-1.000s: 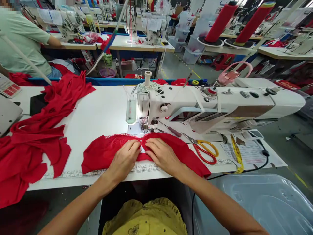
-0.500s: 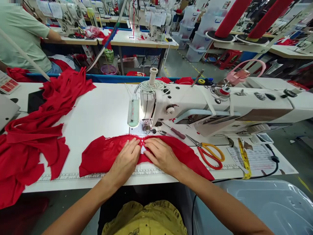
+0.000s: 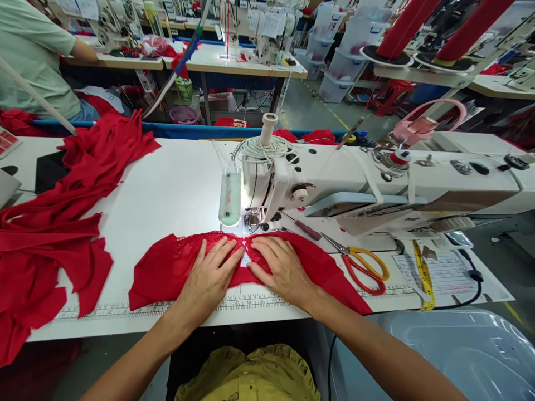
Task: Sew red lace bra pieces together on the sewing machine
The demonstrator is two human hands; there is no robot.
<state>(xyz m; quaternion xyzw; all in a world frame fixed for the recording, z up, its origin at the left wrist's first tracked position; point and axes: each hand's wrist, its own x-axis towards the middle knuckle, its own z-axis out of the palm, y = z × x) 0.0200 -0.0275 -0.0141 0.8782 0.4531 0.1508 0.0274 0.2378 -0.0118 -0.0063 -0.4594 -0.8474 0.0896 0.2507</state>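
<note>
A red garment piece with a lace upper edge [image 3: 159, 270] lies spread over the table in front of the sewing machine [image 3: 330, 172]. My left hand [image 3: 213, 275] rests flat on its left half, fingers stretched and a little apart. On the right half lies my right hand [image 3: 280, 267], palm down, fingers extended and the thumb pointing to the middle. Between the hands the two halves meet at a narrow joint, with a small gap below showing the white table. Just beyond that joint is the machine's presser foot [image 3: 252, 221].
Scissors [image 3: 363, 267] with orange and yellow handles lie right of the garment, beside a purple-handled tool [image 3: 307, 229]. Red fabric pieces [image 3: 83, 200] heap up at the left. A tape measure [image 3: 424, 275] lies on paper at the right. Behind, a person [image 3: 33, 61] sits at another table.
The camera view has shifted slightly. My left hand's fingers have spread wider on the fabric. My right hand stays nearly in place, and the garment lies much as before.
</note>
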